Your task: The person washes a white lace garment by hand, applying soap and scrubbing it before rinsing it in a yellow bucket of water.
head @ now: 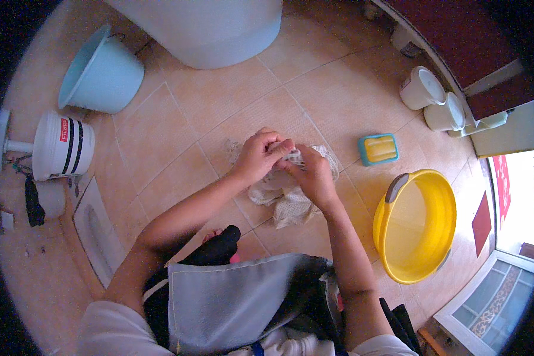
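A pale, thin patterned cloth (289,202) hangs bunched beneath my hands, its lower folds close to or on the tiled floor; which of the two I cannot tell. My left hand (263,153) pinches a gathered part of it between thumb and fingers. Close beside it, my right hand (310,171) grips the same bunched part, a whitish band of fabric (293,155) showing between the two. To the right on the floor sits a teal soap dish (363,153) with a yellow bar of soap (381,148) in it. A yellow plastic basin (379,231) with grey grips stands beside my right forearm.
A light-blue bucket (115,75) and a white bucket with black stripes (82,147) are at the left. A large pale tub (213,31) stands ahead. Two white lidded pails (420,89) line the right wall, near a doorway (511,196). A grey apron (227,302) covers my lap.
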### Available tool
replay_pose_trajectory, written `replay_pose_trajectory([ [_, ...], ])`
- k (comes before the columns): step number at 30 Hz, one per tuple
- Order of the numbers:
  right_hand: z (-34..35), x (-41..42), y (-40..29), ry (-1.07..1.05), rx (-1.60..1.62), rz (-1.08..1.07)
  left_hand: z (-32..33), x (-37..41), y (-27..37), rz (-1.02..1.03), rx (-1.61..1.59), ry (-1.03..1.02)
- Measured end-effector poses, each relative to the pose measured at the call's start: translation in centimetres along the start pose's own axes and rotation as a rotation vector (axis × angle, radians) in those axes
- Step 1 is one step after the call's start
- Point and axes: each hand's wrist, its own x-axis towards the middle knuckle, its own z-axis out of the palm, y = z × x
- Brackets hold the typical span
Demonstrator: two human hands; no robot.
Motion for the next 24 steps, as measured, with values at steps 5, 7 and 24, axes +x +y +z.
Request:
replay_pose_trajectory([
  [5,-1.2,-0.6,-0.2,0.06,0.311,0.073,-0.3,0.2,-3.2,0.32,0.274,-0.312],
  [7,-1.2,-0.6,-0.4,0.05,0.41,0.052,-0.2,-1.1,-5.1,0.297,0.171,-0.173],
  [24,2.3,2.5,-0.4,0.455,-0.196,-0.152,1.5,-0.9,-3.3,-0.574,-1.392,-0.332],
])
